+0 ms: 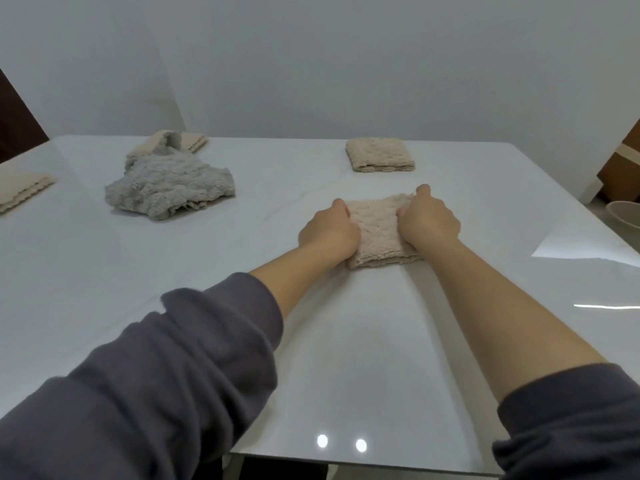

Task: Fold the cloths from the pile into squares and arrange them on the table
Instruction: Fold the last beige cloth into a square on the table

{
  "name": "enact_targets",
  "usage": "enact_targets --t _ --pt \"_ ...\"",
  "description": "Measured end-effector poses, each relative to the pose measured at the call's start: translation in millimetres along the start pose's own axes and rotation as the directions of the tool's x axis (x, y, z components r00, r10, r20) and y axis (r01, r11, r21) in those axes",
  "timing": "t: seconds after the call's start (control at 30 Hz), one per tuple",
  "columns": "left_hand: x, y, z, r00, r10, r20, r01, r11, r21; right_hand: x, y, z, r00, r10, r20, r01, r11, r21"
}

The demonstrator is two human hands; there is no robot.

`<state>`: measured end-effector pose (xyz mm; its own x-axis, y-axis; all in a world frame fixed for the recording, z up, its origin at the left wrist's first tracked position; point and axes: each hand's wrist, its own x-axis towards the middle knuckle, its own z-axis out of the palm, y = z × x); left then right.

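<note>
A pinkish-beige fluffy cloth, folded into a square, lies on the white glossy table right of centre. My left hand grips its left edge and my right hand grips its right edge, fingers curled over the fabric. Beyond it, near the far edge, rests a second beige folded square. At the left sits the pile: a crumpled grey cloth with a beige cloth partly tucked behind it.
Another beige folded cloth lies at the table's left edge. A pale bowl sits off the table at the right, by brown furniture. A plain wall stands directly behind the table.
</note>
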<state>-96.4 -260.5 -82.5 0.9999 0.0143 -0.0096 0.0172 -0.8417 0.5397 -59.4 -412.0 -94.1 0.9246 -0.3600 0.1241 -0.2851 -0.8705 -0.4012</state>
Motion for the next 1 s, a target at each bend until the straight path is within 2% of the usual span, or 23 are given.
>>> enact_targets --t 0.13,0.27,0.5,0.77,1.0 --pt "8 45 37 0.994 0.106 0.015 -0.107 0.994 0.038 26 50 -13 0.994 0.049 -0.093 -0.054 0.997 -0.048" --pt "12 83 73 0.986 0.168 -0.008 -0.164 0.974 0.154 44 89 -25 0.983 0.112 -0.142 -0.12 0.991 -0.05" --pt "13 130 111 0.962 0.272 -0.027 -0.266 0.954 0.14 59 146 -42 0.953 0.214 -0.213 -0.225 0.974 -0.028" --pt "11 159 136 0.938 0.347 0.004 -0.342 0.921 0.187 66 179 -58 0.935 0.245 -0.256 -0.27 0.961 -0.066" --pt "9 171 154 0.889 0.456 0.024 -0.448 0.859 0.25 74 200 -68 0.912 0.302 -0.276 -0.332 0.941 -0.069"
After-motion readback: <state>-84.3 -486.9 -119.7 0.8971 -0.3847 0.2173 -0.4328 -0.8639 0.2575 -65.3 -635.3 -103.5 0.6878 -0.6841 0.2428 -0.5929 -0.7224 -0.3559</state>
